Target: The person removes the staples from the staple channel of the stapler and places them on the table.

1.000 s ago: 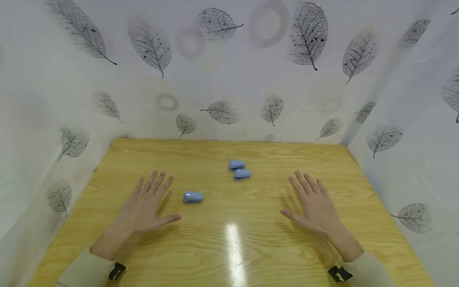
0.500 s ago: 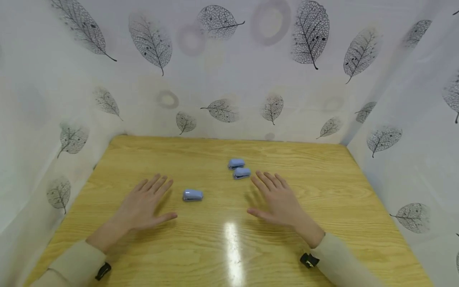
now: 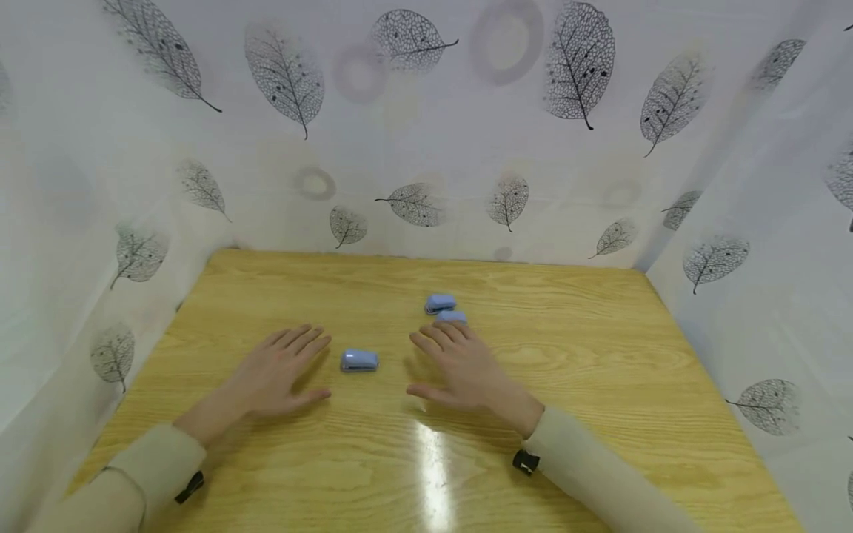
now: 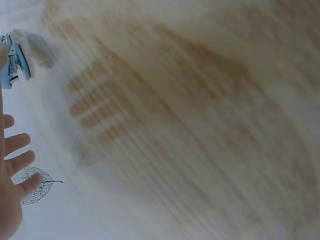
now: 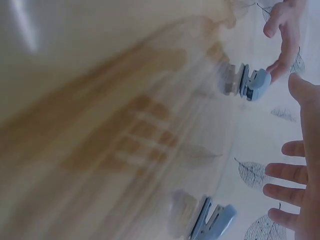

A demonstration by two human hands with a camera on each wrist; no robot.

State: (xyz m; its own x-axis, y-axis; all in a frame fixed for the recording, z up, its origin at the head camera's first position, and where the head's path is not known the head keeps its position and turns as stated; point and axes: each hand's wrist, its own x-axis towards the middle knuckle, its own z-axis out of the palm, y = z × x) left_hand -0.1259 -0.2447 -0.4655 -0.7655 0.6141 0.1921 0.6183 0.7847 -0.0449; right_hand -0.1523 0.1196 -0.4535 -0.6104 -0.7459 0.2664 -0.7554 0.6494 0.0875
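Wood-grain desk [image 3: 600,459] below a pale, leaf-printed wall covering [image 3: 460,152]
The covering stands behind the desk and along its left and right sides, scattered with dark, lacy leaf prints [image 3: 580,63]; the larger ones run along the top, while smaller ones sit lower, near the desk's back edge. Soft, greyish rings [image 3: 477,44] show faintly among them. The desk top is yellowish and glossy, with a bright streak of reflected light [image 3: 435,481] toward its near edge.

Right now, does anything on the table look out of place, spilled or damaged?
Nothing looks spilled or damaged. Only mildly odd: one blue stapler sits apart, between the left hand and right hand, while the other two staplers lie close together farther back.
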